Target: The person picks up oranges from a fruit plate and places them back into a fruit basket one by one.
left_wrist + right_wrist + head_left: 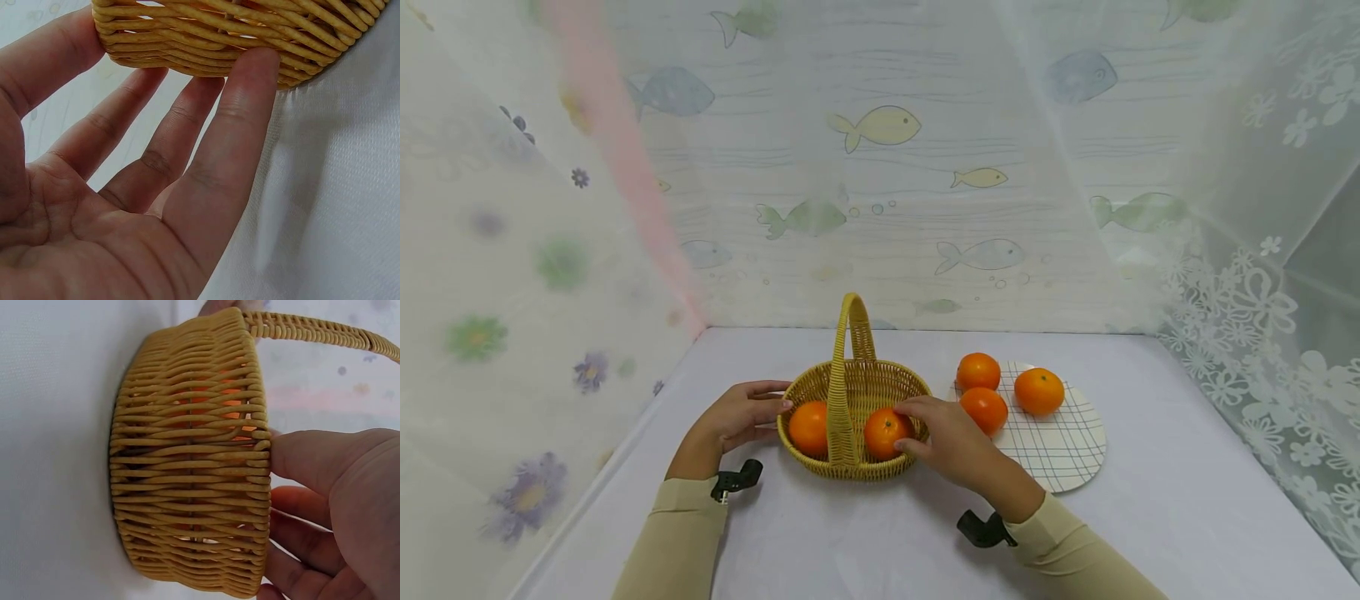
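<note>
A woven wicker basket point(850, 472) with a tall arched handle stands on the table in the head view. Inside it, left of the handle, lies one orange point(808, 428). My right hand point(951, 442) reaches over the right rim and grips another orange point(886, 433) inside, thumb at the near side and fingers over the far side. In the right wrist view the basket wall point(187, 469) hides most of the fruit. My left hand point(745, 417) touches the basket's left side, its extended fingers point(234, 119) against the weave in the left wrist view.
Right of the basket lies a round white mat point(1060, 458) with a grid pattern. Three more oranges are there: one at the back point(977, 372), one in front point(983, 412) and one to the right point(1039, 392). Patterned curtains point(880, 208) hang around the white table point(820, 542).
</note>
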`<action>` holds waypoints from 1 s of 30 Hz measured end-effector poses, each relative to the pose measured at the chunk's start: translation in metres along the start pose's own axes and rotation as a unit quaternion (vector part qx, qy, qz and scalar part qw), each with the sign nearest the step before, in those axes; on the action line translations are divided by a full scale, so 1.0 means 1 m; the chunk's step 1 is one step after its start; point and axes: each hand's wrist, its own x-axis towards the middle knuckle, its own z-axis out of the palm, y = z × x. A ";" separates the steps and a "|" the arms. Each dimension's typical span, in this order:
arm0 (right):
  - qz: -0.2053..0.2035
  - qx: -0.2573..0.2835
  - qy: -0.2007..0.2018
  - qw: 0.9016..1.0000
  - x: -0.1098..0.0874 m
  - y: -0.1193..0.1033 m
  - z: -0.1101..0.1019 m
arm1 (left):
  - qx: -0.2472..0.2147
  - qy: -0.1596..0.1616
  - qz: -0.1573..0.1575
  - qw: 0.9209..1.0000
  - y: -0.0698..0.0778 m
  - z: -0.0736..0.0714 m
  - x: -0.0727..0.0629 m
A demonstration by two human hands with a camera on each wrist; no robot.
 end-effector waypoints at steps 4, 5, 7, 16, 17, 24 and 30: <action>-0.002 -0.009 0.001 1.000 -0.001 -0.001 -0.002 | 0.001 0.000 0.001 1.000 -0.001 0.000 0.001; -0.003 -0.011 0.003 1.000 -0.001 -0.001 -0.003 | -0.003 0.003 -0.001 1.000 -0.001 0.001 0.002; -0.006 -0.011 0.006 1.000 -0.002 -0.002 -0.006 | 0.000 0.000 0.002 1.000 -0.001 0.000 0.001; -0.005 0.002 0.042 0.999 -0.003 0.003 -0.021 | 0.002 -0.007 0.004 1.000 -0.001 -0.001 -0.001; -0.006 0.001 0.049 0.999 -0.002 0.005 -0.023 | 0.001 -0.007 0.005 1.000 -0.002 -0.001 -0.001; 0.005 -0.050 0.078 0.996 -0.002 0.015 -0.041 | -0.003 -0.002 0.011 1.000 -0.005 -0.003 0.000; 0.035 -0.058 0.093 0.993 -0.005 0.029 -0.061 | -0.001 -0.007 0.012 1.000 -0.001 -0.001 -0.001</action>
